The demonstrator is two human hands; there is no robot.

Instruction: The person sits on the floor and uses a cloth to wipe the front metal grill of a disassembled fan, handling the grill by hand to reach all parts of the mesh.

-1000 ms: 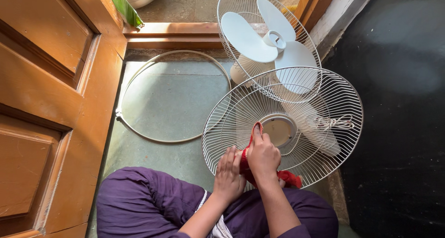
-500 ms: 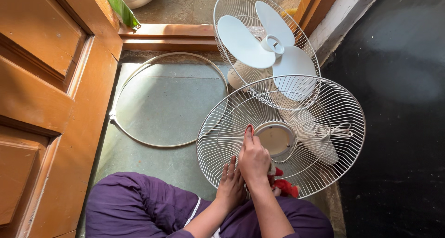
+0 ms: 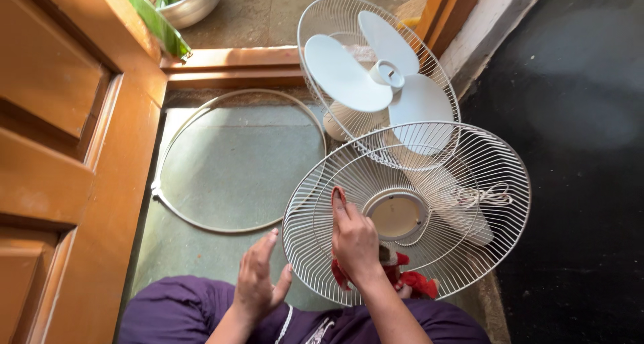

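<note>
One wire fan guard (image 3: 463, 203) is propped over the fan's base, just in front of the fan blades (image 3: 379, 82) in their rear cage. A loose metal ring (image 3: 201, 216) is laid on the floor to its left. The right hand (image 3: 354, 240) is pressed on the guard's wires, closed over a red cloth (image 3: 409, 277). The left hand (image 3: 258, 283) is held open, empty, beside the rim.

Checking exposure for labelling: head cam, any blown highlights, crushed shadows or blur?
Head view: sunlight glares on the fan blades; dark floor at right nearly crushed, one soft sheen; left hand slightly motion-soft; front grille wires sharp.
</note>
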